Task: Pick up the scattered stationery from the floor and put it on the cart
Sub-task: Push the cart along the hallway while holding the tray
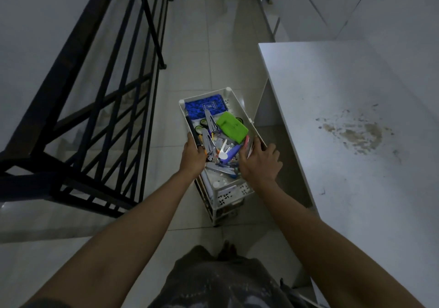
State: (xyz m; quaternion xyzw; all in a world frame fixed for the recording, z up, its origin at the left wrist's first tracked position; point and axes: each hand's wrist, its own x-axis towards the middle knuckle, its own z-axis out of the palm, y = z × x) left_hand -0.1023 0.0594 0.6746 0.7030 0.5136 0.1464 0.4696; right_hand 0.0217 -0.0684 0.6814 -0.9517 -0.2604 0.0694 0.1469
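Dark patterned shorts (228, 281) are filling the bottom of the view, with a bare foot (228, 248) showing just beyond them on the pale tiled floor (190, 46). Both bare forearms are reaching forward and down to the white plastic tiered cart (240, 103). The left hand (193, 155) is curling over the cart's left rim, fingers closed on the edge. The right hand (260, 163) is resting against the right rim with its fingers spread and loosely bent; whether it is truly clamping the rim I cannot tell.

The stationery is lying in the cart's top tray: a blue patterned notebook (205, 108) at the far end, a bright green rectangular case (232, 126) beside it, silver metal clips (211, 122) and a jumble of pens and small pieces nearer the hands. No loose items are showing on the visible floor, so the gathering looks finished or nearly so, and the hands seem to be steadying or shifting the cart. The next move probably calls for an even grip on both rims so the tray does not tip.

A white stained tabletop (344, 129) is crowding the cart's right side, and a black metal stair railing (107, 94) is closing in the left, leaving a narrow corridor ahead.
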